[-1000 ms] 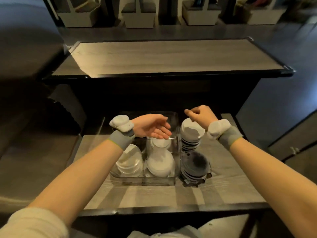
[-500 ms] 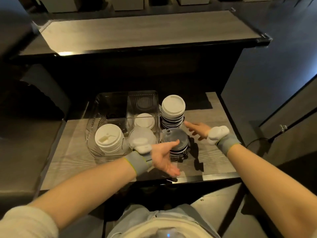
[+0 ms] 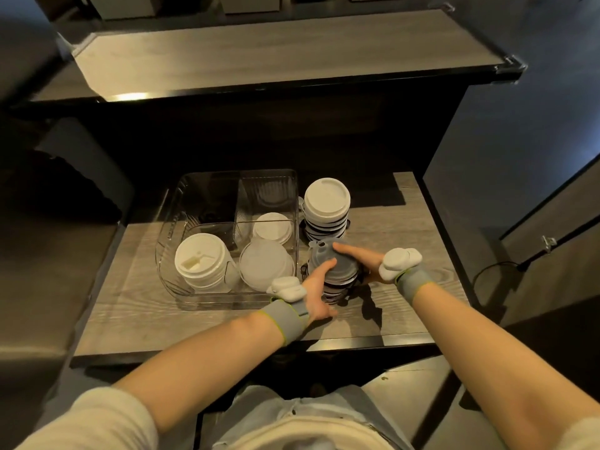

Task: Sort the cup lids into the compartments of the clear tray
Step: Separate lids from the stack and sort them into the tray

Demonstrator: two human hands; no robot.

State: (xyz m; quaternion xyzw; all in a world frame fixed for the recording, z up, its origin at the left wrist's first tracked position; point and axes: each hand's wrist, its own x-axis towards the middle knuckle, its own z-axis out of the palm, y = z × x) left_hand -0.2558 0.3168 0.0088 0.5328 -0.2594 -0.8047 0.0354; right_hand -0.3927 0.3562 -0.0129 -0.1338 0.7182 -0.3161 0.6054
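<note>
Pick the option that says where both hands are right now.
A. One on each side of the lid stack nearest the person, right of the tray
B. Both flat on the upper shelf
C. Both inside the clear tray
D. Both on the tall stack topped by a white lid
A: the left hand and right hand close around the near lid stack, which stands on the counter just right of the clear tray.

two lid stacks [image 3: 327, 207] right of tray [image 3: 227, 295]; lids inside

The single head view looks steeply down and forward, close over the wooden shelf [image 3: 389, 228] and both forearms.
</note>
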